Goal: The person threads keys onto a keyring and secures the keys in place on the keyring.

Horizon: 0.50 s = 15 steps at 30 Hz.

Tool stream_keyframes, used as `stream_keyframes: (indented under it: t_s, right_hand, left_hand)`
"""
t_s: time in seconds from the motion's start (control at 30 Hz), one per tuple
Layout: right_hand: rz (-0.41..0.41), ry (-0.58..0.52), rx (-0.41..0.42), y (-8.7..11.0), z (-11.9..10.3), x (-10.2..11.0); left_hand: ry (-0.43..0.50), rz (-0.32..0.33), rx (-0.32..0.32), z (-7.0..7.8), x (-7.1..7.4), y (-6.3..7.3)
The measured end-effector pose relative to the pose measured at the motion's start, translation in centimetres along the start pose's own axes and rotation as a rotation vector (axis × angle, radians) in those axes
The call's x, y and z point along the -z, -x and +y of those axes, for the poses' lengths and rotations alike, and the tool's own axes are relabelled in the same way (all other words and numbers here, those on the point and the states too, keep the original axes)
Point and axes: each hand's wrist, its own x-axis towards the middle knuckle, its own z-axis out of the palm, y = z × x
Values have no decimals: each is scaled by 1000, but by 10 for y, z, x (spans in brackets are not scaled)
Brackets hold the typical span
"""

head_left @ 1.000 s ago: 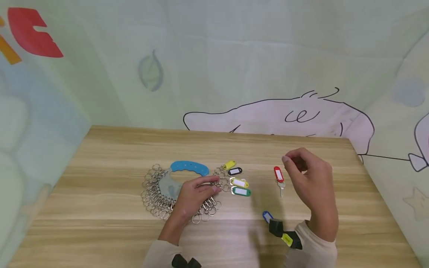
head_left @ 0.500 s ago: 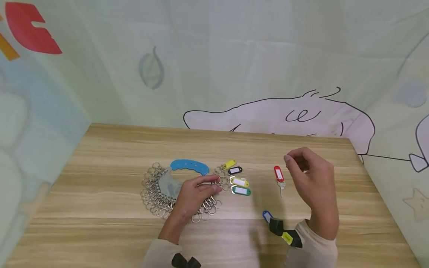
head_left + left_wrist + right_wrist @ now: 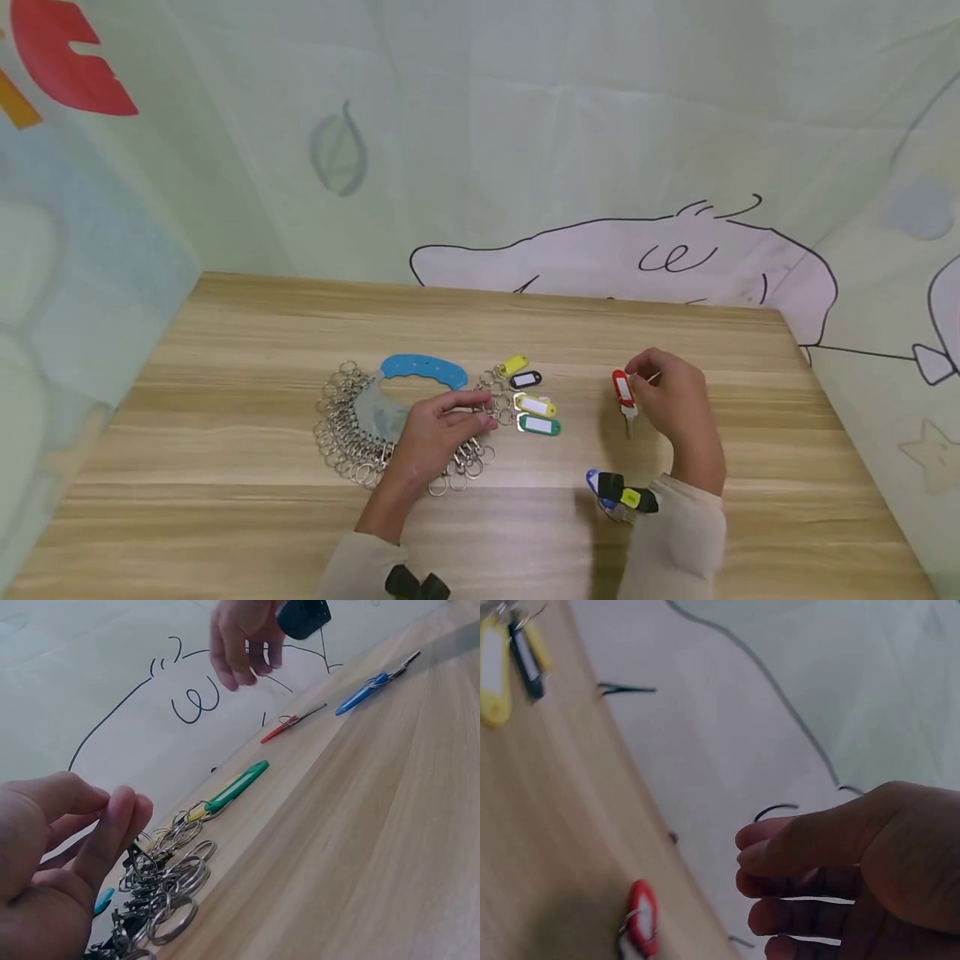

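Observation:
My left hand [image 3: 435, 442] hovers over a key holder with a blue handle [image 3: 423, 369] and a clear plate fringed with metal clips and rings. In the left wrist view its thumb and fingers are loosely bent above the clips, and nothing shows between them. My right hand [image 3: 671, 400] is just right of a red key tag [image 3: 623, 388] with a silver key [image 3: 629, 417] lying on the table. Seen from the right wrist, the right fingers [image 3: 802, 919] are loosely curled, hold nothing, and stand apart from the red tag [image 3: 643, 919].
Yellow [image 3: 513, 365], black [image 3: 526, 379], yellow [image 3: 536, 406] and green [image 3: 540, 425] key tags lie at the holder's right side. A blue key tag [image 3: 364, 694] with a key lies nearer the front, partly behind the right wrist camera [image 3: 611, 486]. A printed cloth wall [image 3: 600, 150] borders the wooden table.
My right hand has moved left and down, closer to the red key tag. The left hand keeps its place over the key holder. More of the blue tag shows.

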Motion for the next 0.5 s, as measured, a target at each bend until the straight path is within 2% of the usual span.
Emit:
stream_keyframes:
  t_s: [0.13, 0.27, 0.37, 0.5]
  right_hand:
    - [-77, 29, -54, -4, 14, -8]
    - [-136, 39, -68, -7, 24, -15]
    - [-165, 42, -73, -9, 27, -20]
    - [-198, 41, -124, -9, 28, -22]
  left_hand:
    - [3, -2, 3, -1, 0, 0]
    - [11, 0, 3, -1, 1, 0]
    - [24, -2, -5, -1, 1, 0]
    - [24, -6, -18, -1, 1, 0]
